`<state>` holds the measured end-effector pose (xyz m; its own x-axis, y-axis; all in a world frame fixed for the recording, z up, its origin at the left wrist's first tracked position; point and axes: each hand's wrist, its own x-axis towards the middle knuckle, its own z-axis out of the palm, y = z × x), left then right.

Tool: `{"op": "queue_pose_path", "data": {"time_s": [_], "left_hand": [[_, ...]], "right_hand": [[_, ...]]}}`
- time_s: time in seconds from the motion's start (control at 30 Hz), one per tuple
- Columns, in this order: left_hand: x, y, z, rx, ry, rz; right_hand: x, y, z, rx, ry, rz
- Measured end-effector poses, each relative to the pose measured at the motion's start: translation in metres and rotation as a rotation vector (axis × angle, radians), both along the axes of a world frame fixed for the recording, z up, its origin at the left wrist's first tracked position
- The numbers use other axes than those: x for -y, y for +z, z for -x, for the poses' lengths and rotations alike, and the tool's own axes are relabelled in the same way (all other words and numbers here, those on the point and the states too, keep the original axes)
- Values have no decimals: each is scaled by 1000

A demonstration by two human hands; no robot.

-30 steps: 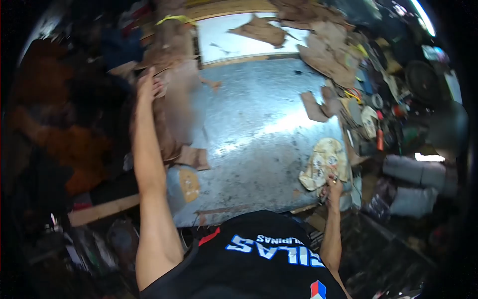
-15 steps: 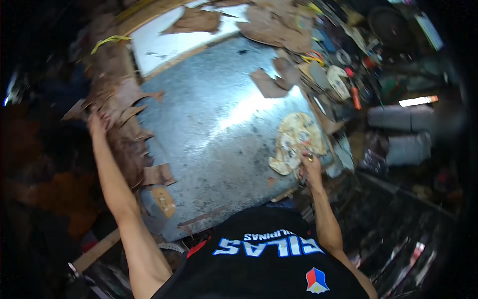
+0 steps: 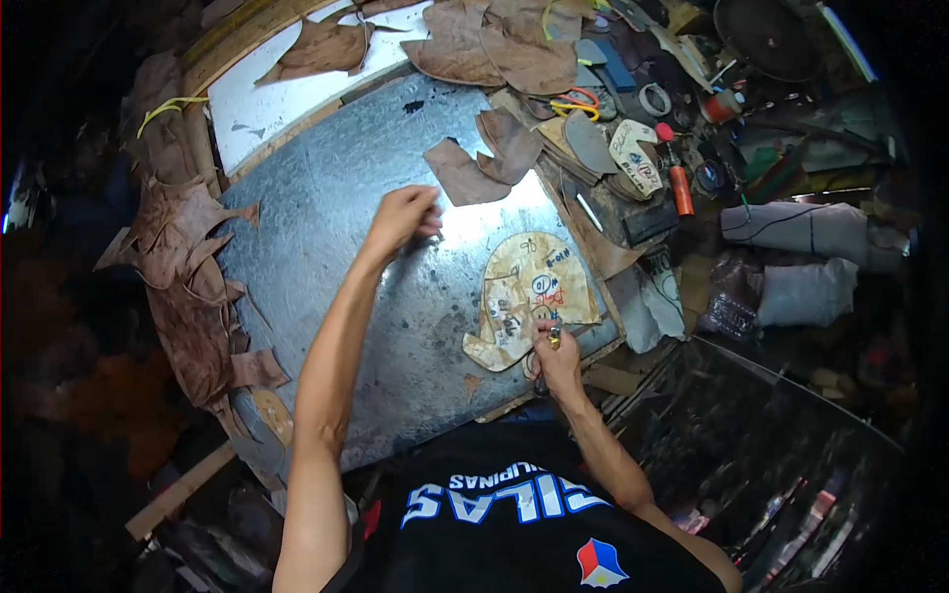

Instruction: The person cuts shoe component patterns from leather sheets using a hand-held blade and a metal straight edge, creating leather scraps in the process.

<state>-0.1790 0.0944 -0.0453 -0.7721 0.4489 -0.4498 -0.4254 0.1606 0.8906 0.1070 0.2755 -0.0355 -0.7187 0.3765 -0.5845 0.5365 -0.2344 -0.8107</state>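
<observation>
My left hand (image 3: pixel 403 219) is over the grey metal sheet (image 3: pixel 336 267), fingers loosely bent and apart, with nothing visible in them. Just beyond its fingertips lies a brown leather scrap (image 3: pixel 465 176) with a notched edge. My right hand (image 3: pixel 560 366) is closed at the sheet's near right edge, a gold-coloured ring on one finger. A small looped, dark object shows partly beneath its fingers; its kind is hidden. Against this hand lies a stained, cream-coloured pattern piece (image 3: pixel 519 282) with rounded top and handwritten marks.
Brown leather (image 3: pixel 188 316) drapes over the left edge, and more leather pieces (image 3: pixel 494 44) lie at the back on a white board (image 3: pixel 267 94). Along the right are yellow-and-orange scissors (image 3: pixel 576 103), a tape roll (image 3: pixel 653 99), marked templates (image 3: pixel 635 158) and an orange-handled tool (image 3: pixel 680 188).
My left hand has left the leather at the left edge and moved right over the sheet. My right hand remains by the pattern piece. The camera view has shifted.
</observation>
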Motion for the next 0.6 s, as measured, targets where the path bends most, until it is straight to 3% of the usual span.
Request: {"op": "queue_pose_path", "data": {"time_s": [0.27,0.47,0.6], "left_hand": [[-103,-33,22,177,133,-49],[-111,-45,31,166,140,9],[-85,-15,26,37,140,-105]], "right_hand": [[-12,-3,0,-25,72,144],[-17,-5,0,1,112,196],[-21,-7,0,9,141,240]]}}
